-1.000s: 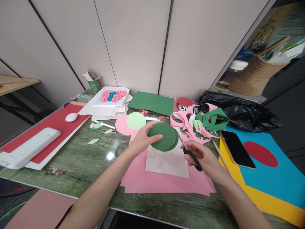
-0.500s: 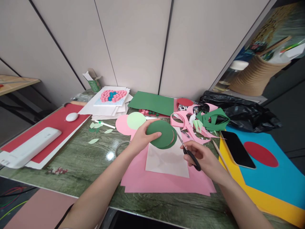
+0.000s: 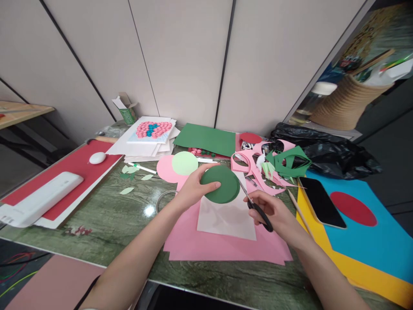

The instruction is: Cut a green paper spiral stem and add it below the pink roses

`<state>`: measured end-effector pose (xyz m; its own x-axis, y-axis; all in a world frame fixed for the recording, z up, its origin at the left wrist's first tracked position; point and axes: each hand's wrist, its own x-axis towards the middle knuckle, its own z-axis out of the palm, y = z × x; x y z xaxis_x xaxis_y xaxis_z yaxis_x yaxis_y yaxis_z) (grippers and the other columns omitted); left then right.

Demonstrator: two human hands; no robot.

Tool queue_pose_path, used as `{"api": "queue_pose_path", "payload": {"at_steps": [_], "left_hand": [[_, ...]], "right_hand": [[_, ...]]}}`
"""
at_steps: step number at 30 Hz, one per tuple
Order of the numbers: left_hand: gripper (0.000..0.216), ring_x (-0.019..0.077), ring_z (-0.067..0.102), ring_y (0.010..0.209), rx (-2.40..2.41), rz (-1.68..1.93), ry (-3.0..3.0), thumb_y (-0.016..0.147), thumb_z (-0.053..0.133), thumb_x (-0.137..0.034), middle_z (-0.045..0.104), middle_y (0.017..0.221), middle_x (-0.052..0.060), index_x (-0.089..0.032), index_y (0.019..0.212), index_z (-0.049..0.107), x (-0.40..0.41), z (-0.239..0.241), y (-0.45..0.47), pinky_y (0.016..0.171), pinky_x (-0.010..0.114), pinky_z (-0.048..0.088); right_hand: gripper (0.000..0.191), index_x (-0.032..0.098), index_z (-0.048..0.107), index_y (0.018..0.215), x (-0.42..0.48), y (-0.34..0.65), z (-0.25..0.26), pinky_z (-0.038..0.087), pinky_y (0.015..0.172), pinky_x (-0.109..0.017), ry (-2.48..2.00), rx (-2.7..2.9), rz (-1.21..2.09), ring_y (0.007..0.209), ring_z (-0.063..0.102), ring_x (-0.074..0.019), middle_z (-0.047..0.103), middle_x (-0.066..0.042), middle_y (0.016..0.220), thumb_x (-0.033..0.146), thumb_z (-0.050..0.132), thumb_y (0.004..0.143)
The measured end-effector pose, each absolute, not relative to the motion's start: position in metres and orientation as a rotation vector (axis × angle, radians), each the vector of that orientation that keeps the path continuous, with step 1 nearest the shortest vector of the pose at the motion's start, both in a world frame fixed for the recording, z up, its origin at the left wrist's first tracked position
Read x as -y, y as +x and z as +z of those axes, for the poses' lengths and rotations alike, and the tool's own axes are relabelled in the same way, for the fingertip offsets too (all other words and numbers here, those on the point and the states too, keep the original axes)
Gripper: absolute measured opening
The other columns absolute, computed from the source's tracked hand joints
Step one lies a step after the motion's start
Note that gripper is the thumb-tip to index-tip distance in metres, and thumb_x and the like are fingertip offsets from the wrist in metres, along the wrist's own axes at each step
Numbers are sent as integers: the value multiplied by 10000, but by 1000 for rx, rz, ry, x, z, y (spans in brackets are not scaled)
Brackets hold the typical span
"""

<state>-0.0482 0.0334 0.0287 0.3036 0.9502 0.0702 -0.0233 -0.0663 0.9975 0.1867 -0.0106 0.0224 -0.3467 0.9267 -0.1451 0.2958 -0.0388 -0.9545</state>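
Note:
Between the thumb and fingers of my left hand (image 3: 195, 186) is a dark green paper circle (image 3: 222, 185), with a slightly offset green edge showing at its lower right. My right hand (image 3: 267, 208) grips black-handled scissors (image 3: 260, 215); their blades point up and left, by the circle's right edge. Whether the blades touch the paper I cannot tell. Beneath both hands lies a whitish sheet (image 3: 227, 224) on larger pink paper (image 3: 230, 252). A light green circle (image 3: 185, 163) rests on a pink cutout (image 3: 165, 168) beyond my left hand.
Pink scraps (image 3: 258, 174) and green scraps (image 3: 288, 161) lie at the back right. A phone (image 3: 322, 202) and red oval (image 3: 353, 209) rest on blue paper (image 3: 380, 241). At left are a white mouse (image 3: 97, 158) and a long white device (image 3: 43, 200).
The green circle has turned and shifted slightly right and down in my left hand; the pinkish sliver at its right edge no longer shows. My right hand with the scissors has barely moved.

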Motion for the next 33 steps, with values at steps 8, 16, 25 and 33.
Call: {"api": "queue_pose_path", "payload": {"at_steps": [8, 16, 25, 33], "left_hand": [[452, 257, 556, 1091, -967, 1049, 1373, 752, 627, -259, 568, 1231, 77, -242, 1194, 535, -34, 30, -49, 889, 392, 477], [451, 250, 560, 1080, -974, 1059, 1372, 756, 629, -275, 568, 1212, 68, -249, 1194, 525, -34, 31, -49, 883, 390, 483], [456, 253, 556, 1086, -984, 1068, 1384, 757, 617, -284, 562, 1230, 72, -252, 1201, 519, -34, 30, -49, 894, 408, 476], [456, 242, 558, 1084, -980, 1068, 1378, 761, 623, -269, 567, 1215, 69, -246, 1203, 516, -34, 30, -49, 884, 377, 481]], "right_hand": [[253, 211, 537, 929, 10, 187, 21, 408, 528, -239, -1290, 1673, 1390, 544, 493, -93, 403, 48, 676, 411, 620, 797], [245, 218, 540, 931, 11, 188, 21, 402, 526, -240, -1304, 1685, 1375, 537, 495, -95, 406, 52, 666, 409, 617, 798], [252, 212, 547, 923, 10, 188, 20, 400, 516, -239, -1318, 1691, 1361, 533, 494, -100, 415, 47, 656, 415, 617, 791], [247, 216, 529, 930, 11, 188, 21, 389, 531, -241, -1323, 1700, 1368, 547, 471, -93, 384, 53, 673, 413, 608, 805]]}}
